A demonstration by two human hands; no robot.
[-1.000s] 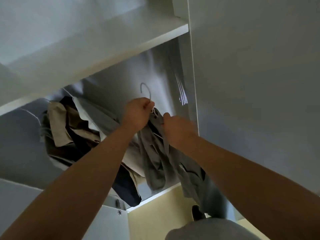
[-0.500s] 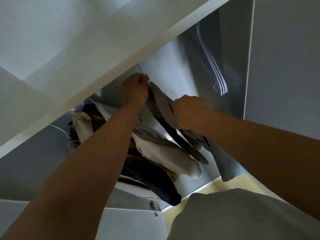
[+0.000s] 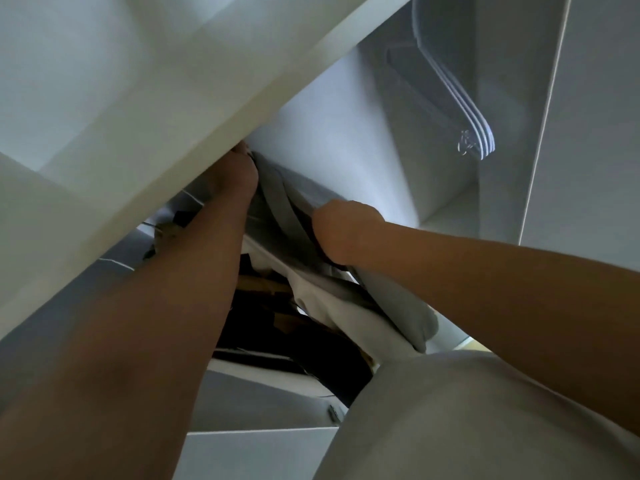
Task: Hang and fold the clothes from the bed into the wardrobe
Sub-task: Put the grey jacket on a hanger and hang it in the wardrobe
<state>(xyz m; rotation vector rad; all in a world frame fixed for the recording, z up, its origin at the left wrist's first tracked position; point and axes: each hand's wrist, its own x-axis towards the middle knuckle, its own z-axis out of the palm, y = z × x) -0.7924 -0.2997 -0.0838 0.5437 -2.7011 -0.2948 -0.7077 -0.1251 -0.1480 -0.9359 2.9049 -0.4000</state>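
Grey trousers (image 3: pixel 287 216) had gone up under the shelf (image 3: pixel 214 109); left hand (image 3: pixel 239 174) probably hooked them on, right hand (image 3: pixel 343 233) gripped the cloth.

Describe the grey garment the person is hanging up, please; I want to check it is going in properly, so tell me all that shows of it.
The grey garment is soft woven-looking cloth, bunched into long folds that run slanting from under the white shelf down to a loose end near the wardrobe's lower edge. The left hand holds its top, half hidden by the shelf; the right hand grips its middle. Its hanger and the rail are out of sight. It lies against other hung clothes, pale and dark.
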